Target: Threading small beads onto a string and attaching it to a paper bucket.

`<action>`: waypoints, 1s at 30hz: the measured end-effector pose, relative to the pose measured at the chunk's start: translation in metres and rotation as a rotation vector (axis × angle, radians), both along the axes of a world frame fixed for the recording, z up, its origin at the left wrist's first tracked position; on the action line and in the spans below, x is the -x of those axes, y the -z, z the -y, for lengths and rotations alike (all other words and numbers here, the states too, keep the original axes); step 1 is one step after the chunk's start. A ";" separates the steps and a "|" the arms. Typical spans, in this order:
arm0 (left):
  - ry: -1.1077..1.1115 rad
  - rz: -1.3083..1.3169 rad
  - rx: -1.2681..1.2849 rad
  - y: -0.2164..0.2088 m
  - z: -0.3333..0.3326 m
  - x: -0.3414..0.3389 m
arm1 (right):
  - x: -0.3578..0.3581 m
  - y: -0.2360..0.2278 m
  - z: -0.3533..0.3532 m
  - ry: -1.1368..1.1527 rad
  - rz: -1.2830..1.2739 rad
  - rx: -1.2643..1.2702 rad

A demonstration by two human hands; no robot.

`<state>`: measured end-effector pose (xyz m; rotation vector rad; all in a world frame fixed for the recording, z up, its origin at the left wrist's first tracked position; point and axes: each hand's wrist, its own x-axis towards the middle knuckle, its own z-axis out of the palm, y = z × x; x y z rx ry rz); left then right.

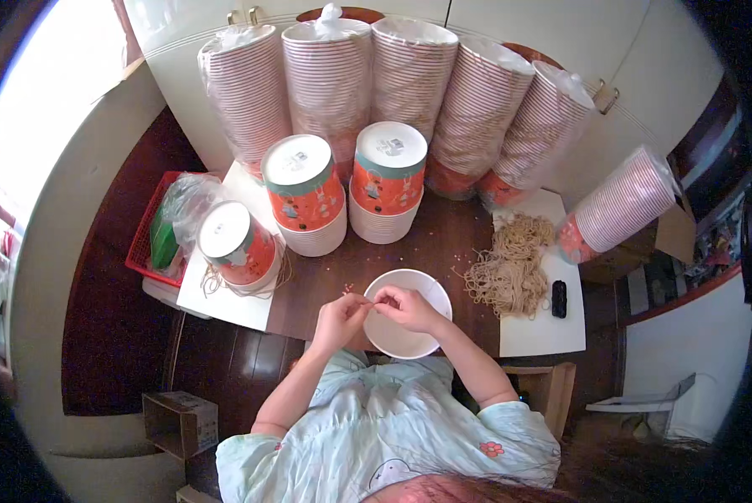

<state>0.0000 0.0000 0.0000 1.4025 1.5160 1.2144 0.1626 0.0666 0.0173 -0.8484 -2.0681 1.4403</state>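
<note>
My left hand (pixel 341 323) and my right hand (pixel 407 308) meet fingertip to fingertip over the near left rim of a white paper tub (pixel 430 293). The tub stands mouth up at the table's near edge, its inside white. Both hands are closed in a pinch. Whatever lies between the fingertips is too small to make out. A few tiny reddish bits lie on the brown tabletop (pixel 326 285) just beyond my left hand.
Two stacks of upturned orange-and-green paper tubs (pixel 309 201) stand beyond my hands, before tall plastic-wrapped stacks (pixel 414 75). On the right lie tangled beige cords (pixel 510 268) and a black object (pixel 559 299). Left are another upturned tub (pixel 240 243) ringed by cord and a red basket (pixel 145 243).
</note>
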 end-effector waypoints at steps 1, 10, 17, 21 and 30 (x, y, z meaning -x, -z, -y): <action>0.000 -0.024 0.014 -0.003 0.000 0.000 | 0.000 0.001 0.000 0.002 0.021 0.001; -0.011 -0.030 0.036 -0.008 0.002 -0.001 | 0.000 -0.002 0.001 0.022 0.049 -0.047; -0.031 -0.041 0.071 -0.011 0.002 -0.001 | -0.002 0.002 0.000 -0.006 0.045 -0.185; -0.022 -0.035 0.096 -0.006 0.002 0.001 | -0.002 -0.002 0.000 -0.015 0.052 -0.221; 0.034 -0.293 -0.247 -0.016 0.003 0.009 | -0.003 -0.017 -0.005 -0.034 0.058 -0.153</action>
